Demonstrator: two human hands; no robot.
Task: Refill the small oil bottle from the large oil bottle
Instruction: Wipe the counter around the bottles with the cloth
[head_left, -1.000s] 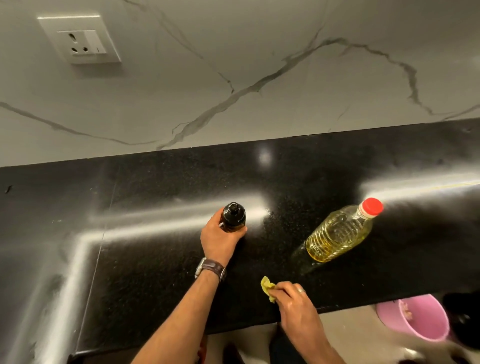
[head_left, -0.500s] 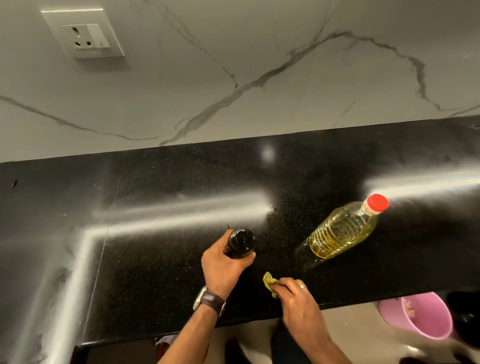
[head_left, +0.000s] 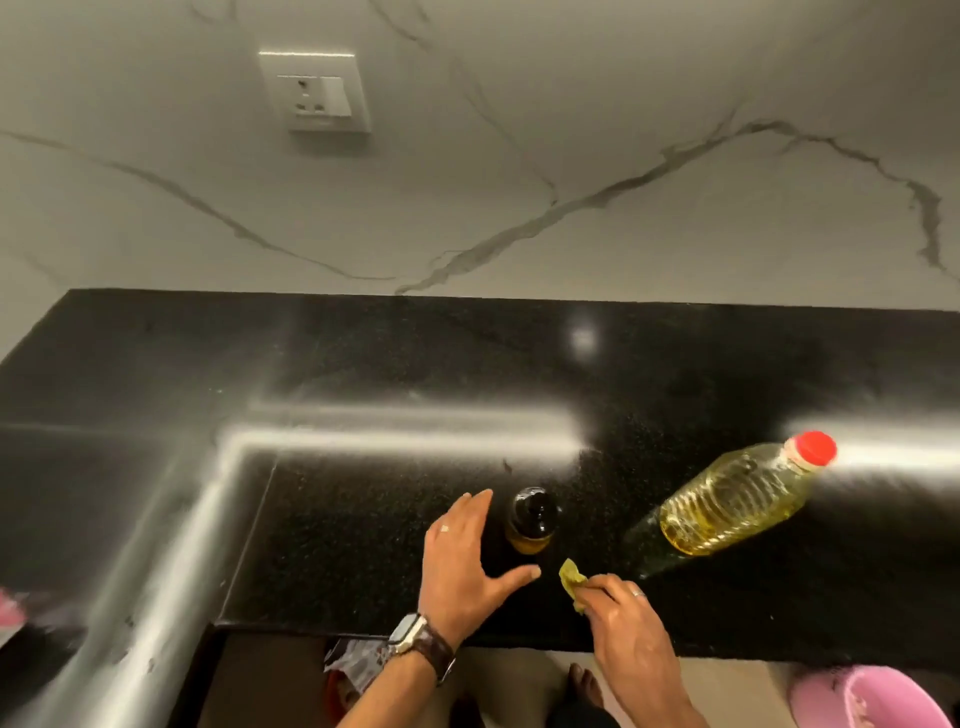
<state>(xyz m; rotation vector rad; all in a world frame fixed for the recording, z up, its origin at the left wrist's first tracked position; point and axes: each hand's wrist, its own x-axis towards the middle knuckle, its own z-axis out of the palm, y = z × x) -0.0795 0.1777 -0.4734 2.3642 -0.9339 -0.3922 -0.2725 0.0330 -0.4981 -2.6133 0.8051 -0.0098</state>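
The small bottle (head_left: 532, 519) stands upright near the front edge of the black table (head_left: 363, 519); it has a dark glossy cap and a band of amber oil showing below. The left hand (head_left: 462, 551) is just beside it, fingers spread, its grip open on nothing. The right hand (head_left: 623, 618) pinches a yellow-green cloth (head_left: 571, 579). To the right stands the large bottle (head_left: 737, 499), clear, ribbed, red-capped, holding yellow oil.

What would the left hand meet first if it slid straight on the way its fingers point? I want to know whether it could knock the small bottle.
Probably nothing: the left hand points up the countertop, passing just left of the small oil bottle, though the gap is narrow.
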